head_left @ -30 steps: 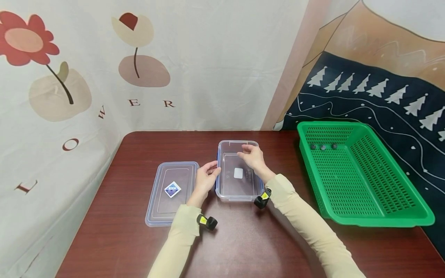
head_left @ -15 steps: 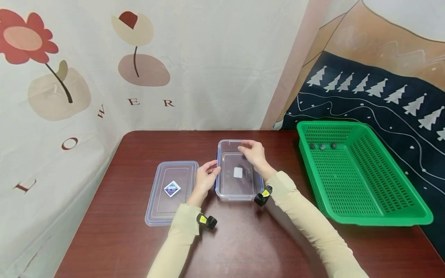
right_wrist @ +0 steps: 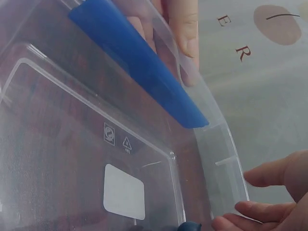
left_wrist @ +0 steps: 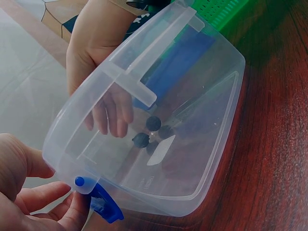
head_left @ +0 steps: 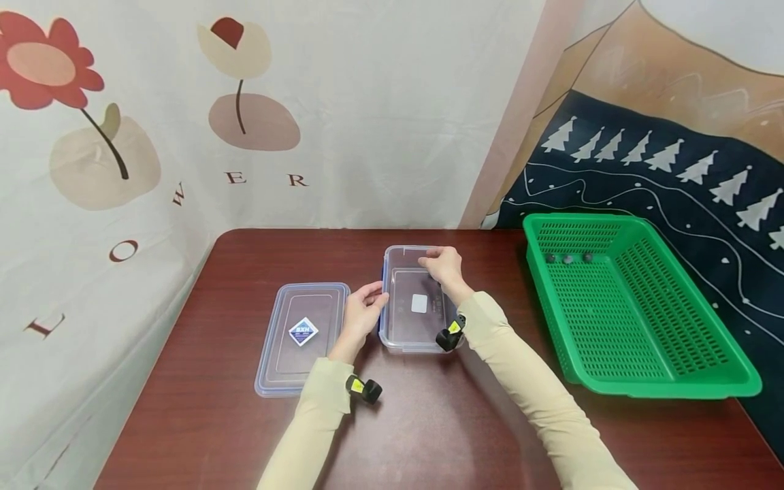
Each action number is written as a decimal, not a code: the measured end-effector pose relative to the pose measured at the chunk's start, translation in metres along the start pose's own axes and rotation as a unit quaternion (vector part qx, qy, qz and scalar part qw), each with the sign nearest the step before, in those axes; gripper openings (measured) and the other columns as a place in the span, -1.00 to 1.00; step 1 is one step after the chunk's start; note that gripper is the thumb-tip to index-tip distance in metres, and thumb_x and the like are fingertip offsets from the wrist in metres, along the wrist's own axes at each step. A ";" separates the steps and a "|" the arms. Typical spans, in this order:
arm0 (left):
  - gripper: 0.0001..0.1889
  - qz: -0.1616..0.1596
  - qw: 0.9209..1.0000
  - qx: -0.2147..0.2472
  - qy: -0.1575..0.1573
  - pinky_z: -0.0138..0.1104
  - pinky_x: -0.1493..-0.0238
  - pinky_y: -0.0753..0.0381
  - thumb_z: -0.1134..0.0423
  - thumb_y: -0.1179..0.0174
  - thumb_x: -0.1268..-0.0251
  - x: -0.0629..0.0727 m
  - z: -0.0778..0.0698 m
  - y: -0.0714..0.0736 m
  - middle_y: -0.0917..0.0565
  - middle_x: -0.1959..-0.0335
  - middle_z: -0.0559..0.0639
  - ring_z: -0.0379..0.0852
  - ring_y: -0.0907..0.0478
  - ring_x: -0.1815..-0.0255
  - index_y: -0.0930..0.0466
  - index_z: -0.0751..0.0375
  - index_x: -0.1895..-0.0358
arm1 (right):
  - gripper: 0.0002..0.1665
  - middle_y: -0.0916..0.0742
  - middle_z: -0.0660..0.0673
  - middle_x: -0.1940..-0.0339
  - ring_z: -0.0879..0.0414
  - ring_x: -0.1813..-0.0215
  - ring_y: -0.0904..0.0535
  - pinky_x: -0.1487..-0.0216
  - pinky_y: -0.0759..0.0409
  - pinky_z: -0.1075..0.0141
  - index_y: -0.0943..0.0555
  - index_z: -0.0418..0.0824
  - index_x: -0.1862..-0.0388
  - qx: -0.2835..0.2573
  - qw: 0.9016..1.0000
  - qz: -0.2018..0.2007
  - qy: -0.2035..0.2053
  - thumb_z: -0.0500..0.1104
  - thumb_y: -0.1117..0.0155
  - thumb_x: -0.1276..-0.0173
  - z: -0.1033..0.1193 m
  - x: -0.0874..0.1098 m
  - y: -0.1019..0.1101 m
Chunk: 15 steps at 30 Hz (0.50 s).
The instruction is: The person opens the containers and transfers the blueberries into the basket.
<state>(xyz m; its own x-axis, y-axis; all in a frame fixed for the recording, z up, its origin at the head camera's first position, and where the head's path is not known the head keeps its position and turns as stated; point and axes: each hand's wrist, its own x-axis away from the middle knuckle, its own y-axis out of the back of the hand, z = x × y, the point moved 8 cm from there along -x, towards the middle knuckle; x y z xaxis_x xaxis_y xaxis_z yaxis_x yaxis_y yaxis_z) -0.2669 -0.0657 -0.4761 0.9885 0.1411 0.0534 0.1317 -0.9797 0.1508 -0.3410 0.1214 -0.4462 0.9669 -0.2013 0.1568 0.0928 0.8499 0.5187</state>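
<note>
A clear plastic food container (head_left: pixel 401 333) stands without a lid on the table. My left hand (head_left: pixel 361 313) holds its left side; in the left wrist view the fingers curl at the blue latch (left_wrist: pixel 106 204), with the thumb against the wall. My right hand (head_left: pixel 446 271) reaches over the far end. Through the wall, the left wrist view shows its fingers (left_wrist: pixel 115 113) hanging loosely, close above two small, dark, round blueberry-like balls (left_wrist: pixel 153 123) on the container floor. One such ball (right_wrist: pixel 190 226) peeks in at the bottom of the right wrist view.
A clear lid (head_left: pixel 278 371) with a blue edge and diamond sticker (head_left: pixel 303 332) lies left of the container. On the right, a green plastic basket (head_left: pixel 692 390) holds three small dark balls (head_left: pixel 567 259) in its far left corner. A patterned cloth (head_left: pixel 380 136) hangs behind the table.
My right forearm and wrist have shifted left and slightly forward, while the right hand stays over the container's far end. The left hand, lid and basket keep their places.
</note>
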 end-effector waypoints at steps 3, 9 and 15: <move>-0.67 0.000 1.000 0.000 0.001 -0.22 0.04 -0.56 0.46 -0.16 -0.21 -0.001 0.000 0.000 -0.62 0.07 0.34 0.12 -0.58 0.08 -0.53 0.49 -0.05 | -0.63 -0.66 -0.28 0.03 -0.07 0.08 -0.60 0.08 -0.57 0.18 -0.61 -0.37 0.03 0.034 0.999 0.016 0.008 -0.24 -0.30 -0.19 0.001 0.000 -0.002; -0.67 0.001 1.000 -0.001 0.004 -0.22 0.03 -0.56 0.45 -0.16 -0.22 -0.002 0.002 0.000 -0.62 0.08 0.34 0.11 -0.58 0.08 -0.53 0.49 -0.05 | -0.62 -0.66 -0.27 0.02 -0.05 -0.03 -0.54 0.06 -0.56 0.21 -0.62 -0.37 0.05 0.078 0.996 0.036 0.038 -0.21 -0.33 -0.18 0.008 0.003 -0.003; -0.67 0.001 1.000 0.000 0.001 -0.22 0.04 -0.56 0.46 -0.16 -0.21 -0.001 0.001 0.000 -0.63 0.09 0.35 0.11 -0.58 0.09 -0.53 0.49 -0.05 | -0.66 -0.61 -0.23 0.06 -0.08 -0.16 -0.40 -0.13 -0.42 0.19 -0.67 -0.30 0.21 0.139 0.987 0.036 0.071 -0.12 -0.41 -0.07 -0.017 -0.031 -0.021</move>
<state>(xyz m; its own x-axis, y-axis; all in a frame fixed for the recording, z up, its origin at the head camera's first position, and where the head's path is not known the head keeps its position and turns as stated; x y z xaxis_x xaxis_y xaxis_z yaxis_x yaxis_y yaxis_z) -0.2682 -0.0660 -0.4773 0.9887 0.1392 0.0561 0.1295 -0.9801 0.1503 -0.3686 0.1186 -0.4761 0.9940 -0.0580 0.0923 -0.0270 0.6898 0.7235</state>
